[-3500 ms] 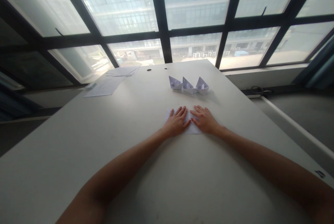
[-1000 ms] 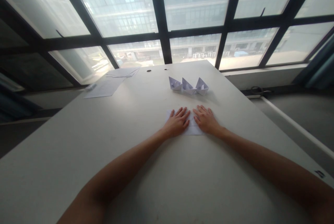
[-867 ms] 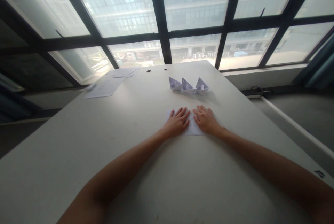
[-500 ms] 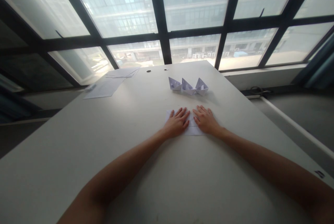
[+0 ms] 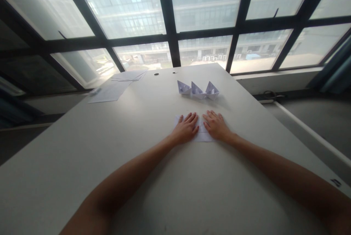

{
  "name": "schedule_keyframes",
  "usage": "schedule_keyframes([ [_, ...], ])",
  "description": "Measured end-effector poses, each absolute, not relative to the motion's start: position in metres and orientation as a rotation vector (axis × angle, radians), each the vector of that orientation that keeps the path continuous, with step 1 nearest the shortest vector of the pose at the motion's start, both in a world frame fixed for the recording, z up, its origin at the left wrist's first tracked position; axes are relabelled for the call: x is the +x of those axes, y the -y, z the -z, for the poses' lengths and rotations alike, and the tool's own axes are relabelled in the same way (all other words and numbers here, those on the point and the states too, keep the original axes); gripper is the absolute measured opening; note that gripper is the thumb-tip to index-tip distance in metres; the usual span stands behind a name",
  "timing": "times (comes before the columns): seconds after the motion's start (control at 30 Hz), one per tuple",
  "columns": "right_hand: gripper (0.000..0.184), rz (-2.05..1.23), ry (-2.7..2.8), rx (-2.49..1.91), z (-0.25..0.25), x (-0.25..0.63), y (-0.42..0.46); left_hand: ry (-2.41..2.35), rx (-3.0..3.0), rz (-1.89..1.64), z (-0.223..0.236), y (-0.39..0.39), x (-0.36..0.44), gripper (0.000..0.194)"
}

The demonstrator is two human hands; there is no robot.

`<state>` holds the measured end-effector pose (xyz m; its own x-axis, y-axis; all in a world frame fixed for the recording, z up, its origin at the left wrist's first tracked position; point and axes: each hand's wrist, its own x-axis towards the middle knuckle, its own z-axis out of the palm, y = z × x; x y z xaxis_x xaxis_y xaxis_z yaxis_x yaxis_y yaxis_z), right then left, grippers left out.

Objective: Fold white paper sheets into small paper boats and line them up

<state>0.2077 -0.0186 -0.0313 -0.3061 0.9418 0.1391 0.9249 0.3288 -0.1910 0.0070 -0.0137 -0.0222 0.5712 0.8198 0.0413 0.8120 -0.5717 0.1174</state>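
A folded sheet of white paper (image 5: pixel 203 137) lies on the table, mostly covered by my hands. My left hand (image 5: pixel 186 128) rests flat on its left part, fingers stretched out and slightly apart. On the right part, my right hand (image 5: pixel 216 125) lies palm down with its fingers spread. A narrow strip of the paper shows between the two hands and along its near edge. Just beyond them, three folded paper boats (image 5: pixel 197 91) stand side by side in a row.
The white table (image 5: pixel 109 143) reaches to the tall windows. Several loose paper sheets (image 5: pixel 109 92) lie at its far left. Two small dark holes (image 5: pixel 156 74) sit near the far edge. A dark cable (image 5: pixel 271 94) lies past the right edge.
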Motion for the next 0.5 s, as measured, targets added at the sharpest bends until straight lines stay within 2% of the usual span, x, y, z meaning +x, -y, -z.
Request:
schedule_keyframes([
  [0.17, 0.05, -0.108, 2.368, -1.698, 0.0304, 0.2073, 0.019, -1.388, 2.699, -0.131, 0.0194, 0.0145, 0.0073, 0.051],
  [0.5, 0.049, -0.103, 2.358, -1.69, 0.031, 0.2072, 0.0193, -1.394, 2.704, -0.13, 0.0207, 0.0145, 0.007, 0.051],
])
